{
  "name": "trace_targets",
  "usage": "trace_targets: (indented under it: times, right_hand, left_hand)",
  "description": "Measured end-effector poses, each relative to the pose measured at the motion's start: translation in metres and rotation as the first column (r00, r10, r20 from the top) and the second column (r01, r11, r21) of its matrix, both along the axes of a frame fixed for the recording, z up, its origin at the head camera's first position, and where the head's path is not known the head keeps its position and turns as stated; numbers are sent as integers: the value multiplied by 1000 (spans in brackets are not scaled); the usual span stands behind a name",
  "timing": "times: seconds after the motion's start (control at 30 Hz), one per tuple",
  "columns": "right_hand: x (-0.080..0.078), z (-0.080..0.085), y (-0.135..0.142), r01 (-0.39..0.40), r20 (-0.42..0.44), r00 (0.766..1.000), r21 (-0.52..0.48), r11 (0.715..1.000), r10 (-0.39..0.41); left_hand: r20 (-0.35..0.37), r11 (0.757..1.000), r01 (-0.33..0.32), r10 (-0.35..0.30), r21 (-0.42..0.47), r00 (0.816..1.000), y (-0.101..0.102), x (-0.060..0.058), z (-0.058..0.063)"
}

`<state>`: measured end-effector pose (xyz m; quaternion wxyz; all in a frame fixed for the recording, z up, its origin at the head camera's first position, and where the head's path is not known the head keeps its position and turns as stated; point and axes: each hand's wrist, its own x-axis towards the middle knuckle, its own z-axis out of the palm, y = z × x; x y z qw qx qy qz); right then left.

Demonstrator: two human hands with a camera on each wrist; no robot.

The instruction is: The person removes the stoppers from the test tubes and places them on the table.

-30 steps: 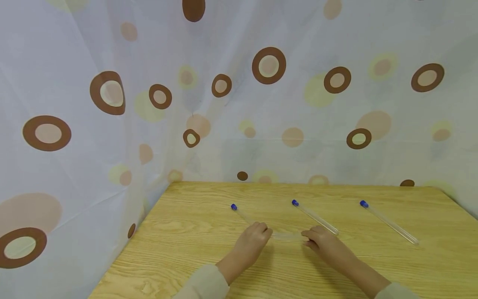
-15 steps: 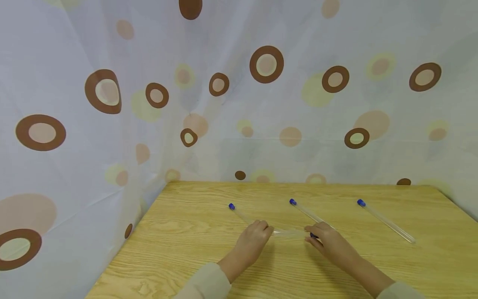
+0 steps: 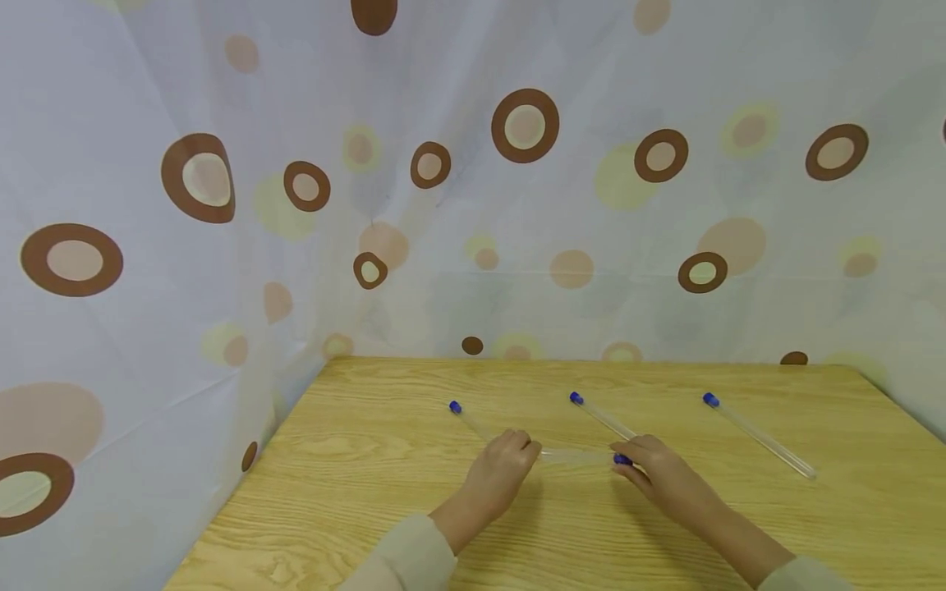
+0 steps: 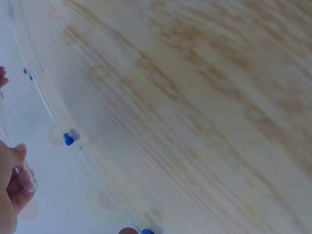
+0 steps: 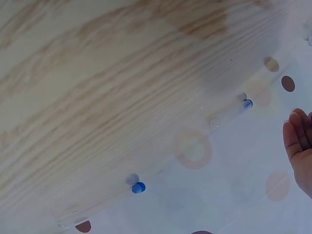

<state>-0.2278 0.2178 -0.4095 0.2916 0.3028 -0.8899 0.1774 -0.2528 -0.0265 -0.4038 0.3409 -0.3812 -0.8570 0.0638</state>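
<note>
In the head view my left hand (image 3: 493, 476) grips one end of a clear test tube (image 3: 576, 455), which lies level over the table between my hands. Its rounded end pokes out past my left thumb in the left wrist view, where that hand (image 4: 10, 180) is at the lower left. At the other end, my right hand (image 3: 668, 486) pinches the tube's blue cap (image 3: 622, 460) between thumb and fingers. The right wrist view catches only part of my right hand (image 5: 301, 146), at the right edge.
Three more blue-capped tubes lie slanted on the wooden table (image 3: 355, 492): a left tube (image 3: 473, 424) partly behind my left hand, a middle tube (image 3: 602, 418) reaching behind my right hand, and a right tube (image 3: 764, 441). A patterned curtain (image 3: 458, 213) hangs behind and at the left.
The blue cap, hidden by my right fingers a second ago, now shows between thumb and forefinger. My right hand has shifted slightly right; the left keeps its grip on the tube.
</note>
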Motion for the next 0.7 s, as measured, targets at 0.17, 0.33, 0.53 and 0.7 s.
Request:
trace_targets:
  times: [0.17,0.33,0.53,0.7]
  right_hand:
    - [0,0,2,3,-2,1000,6,1000,-3]
    - [-1,-1,5,-3,-32,999,37,999,4]
    - [-4,-5,8,-39,-75,996,39,998,42]
    - [-4,-6,8,-48,-82,995,40,998,52]
  left_hand:
    - [-16,1000,20,-20,13,1000,-1,-1,-1]
    - [-32,1000,15,-15,6,999,0,-1,-1]
    - [-28,1000,17,-17,-1,999,1,1,3]
    - [-23,1000,16,-16,-1,1000,1,1,2]
